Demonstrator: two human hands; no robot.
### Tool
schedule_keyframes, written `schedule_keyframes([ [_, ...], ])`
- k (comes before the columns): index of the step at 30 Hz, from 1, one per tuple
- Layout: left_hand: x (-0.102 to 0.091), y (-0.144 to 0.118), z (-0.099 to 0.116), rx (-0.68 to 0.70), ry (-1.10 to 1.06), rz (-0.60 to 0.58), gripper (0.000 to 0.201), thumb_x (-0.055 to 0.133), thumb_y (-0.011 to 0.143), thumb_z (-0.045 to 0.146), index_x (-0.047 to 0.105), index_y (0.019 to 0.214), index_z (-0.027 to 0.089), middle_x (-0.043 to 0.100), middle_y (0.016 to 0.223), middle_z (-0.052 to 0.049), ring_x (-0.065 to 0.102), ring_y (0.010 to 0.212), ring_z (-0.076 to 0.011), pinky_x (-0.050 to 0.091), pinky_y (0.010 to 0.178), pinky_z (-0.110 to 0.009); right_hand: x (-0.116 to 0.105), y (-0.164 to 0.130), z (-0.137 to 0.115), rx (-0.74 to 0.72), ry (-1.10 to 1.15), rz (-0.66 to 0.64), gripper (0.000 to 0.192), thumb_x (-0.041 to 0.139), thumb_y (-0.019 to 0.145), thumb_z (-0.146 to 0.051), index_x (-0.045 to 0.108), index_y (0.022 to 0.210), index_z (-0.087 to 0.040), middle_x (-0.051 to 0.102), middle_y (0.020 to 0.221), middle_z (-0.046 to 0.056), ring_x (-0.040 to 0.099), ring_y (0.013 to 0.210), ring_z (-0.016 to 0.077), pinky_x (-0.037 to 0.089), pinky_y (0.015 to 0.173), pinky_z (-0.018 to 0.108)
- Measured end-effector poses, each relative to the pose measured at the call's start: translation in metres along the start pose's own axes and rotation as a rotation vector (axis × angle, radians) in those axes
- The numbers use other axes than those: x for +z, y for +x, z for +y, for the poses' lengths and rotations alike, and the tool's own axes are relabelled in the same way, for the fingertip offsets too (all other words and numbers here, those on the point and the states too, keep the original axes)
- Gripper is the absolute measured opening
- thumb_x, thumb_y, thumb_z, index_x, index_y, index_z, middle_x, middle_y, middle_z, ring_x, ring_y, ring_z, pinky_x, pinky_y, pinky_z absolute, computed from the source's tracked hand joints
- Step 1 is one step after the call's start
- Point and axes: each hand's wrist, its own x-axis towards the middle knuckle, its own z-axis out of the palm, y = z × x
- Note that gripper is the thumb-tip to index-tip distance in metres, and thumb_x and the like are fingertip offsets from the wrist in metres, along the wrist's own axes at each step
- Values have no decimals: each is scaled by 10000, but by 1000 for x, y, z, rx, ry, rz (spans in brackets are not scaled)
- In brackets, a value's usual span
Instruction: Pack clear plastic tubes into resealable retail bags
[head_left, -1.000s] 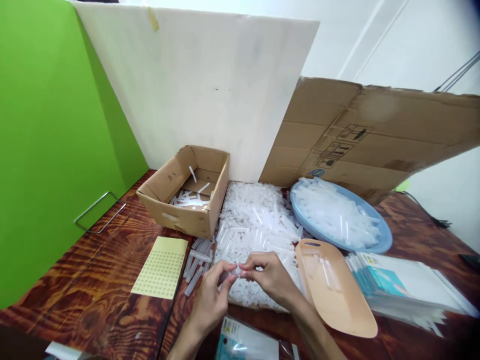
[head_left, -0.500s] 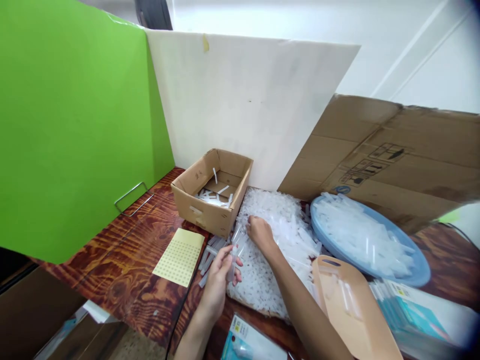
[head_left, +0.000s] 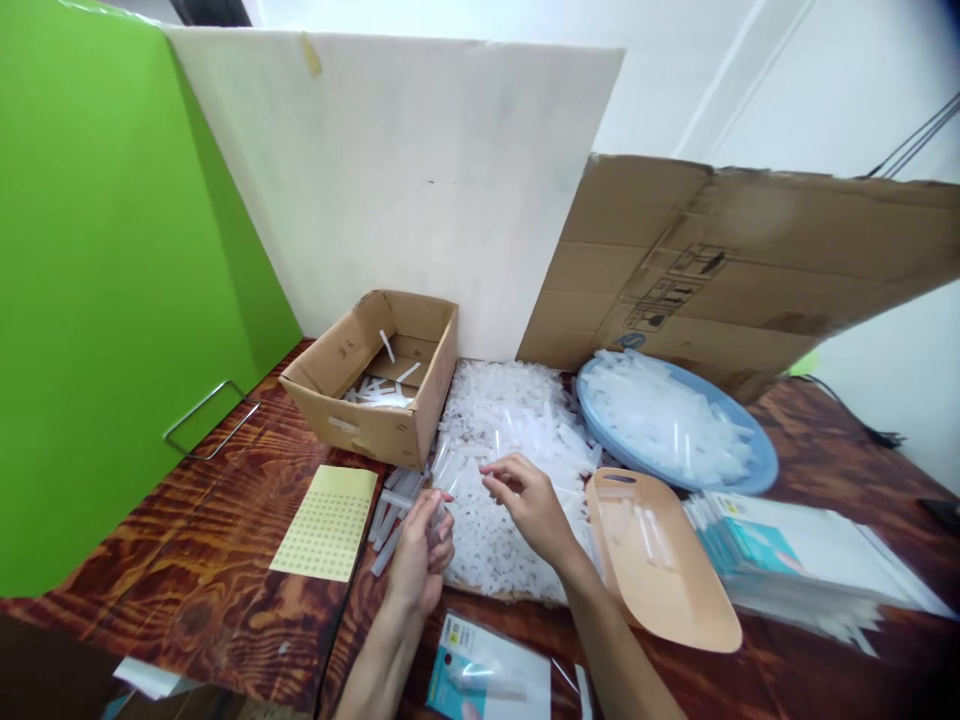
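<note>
While both hands pinch clear tubes (head_left: 439, 515), cardboard box (head_left: 375, 385) and scoop (head_left: 660, 570) flank them.

A single head-worn view looks forward and steeply down from above the near edge of the dark, grained wooden table (head_left: 225, 560). It sits close: the person's two forearms enter from the bottom edge, and the left hand (head_left: 420, 555) and right hand (head_left: 529, 505) lie low in the middle. It faces the upright white board (head_left: 405, 180) at the back, with the bright green panel (head_left: 97, 280) on the left and the leaning brown cardboard sheet (head_left: 750, 260) on the right. Straight edges bow toward the corners.
</note>
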Motion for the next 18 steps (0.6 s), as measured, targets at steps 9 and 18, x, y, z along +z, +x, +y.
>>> schedule_keyframes([
  [9,15,-11,-14,141,450,-55,365,687,875,495,668,952,138,482,625,62,323,419,-29,192,400,-146,-7,-39,-1,170,526,66,191,742,859,-336,746,976,-186,678,959,48,692,741,172,582,692,306],
  [18,26,-27,-8,502,1285,-143,325,561,976,402,618,1234,213,701,846,-39,652,732,-207,475,687,-282,-24,-58,0,45,416,-8,114,714,899,-292,753,965,-207,702,1005,60,666,963,206,531,826,301],
])
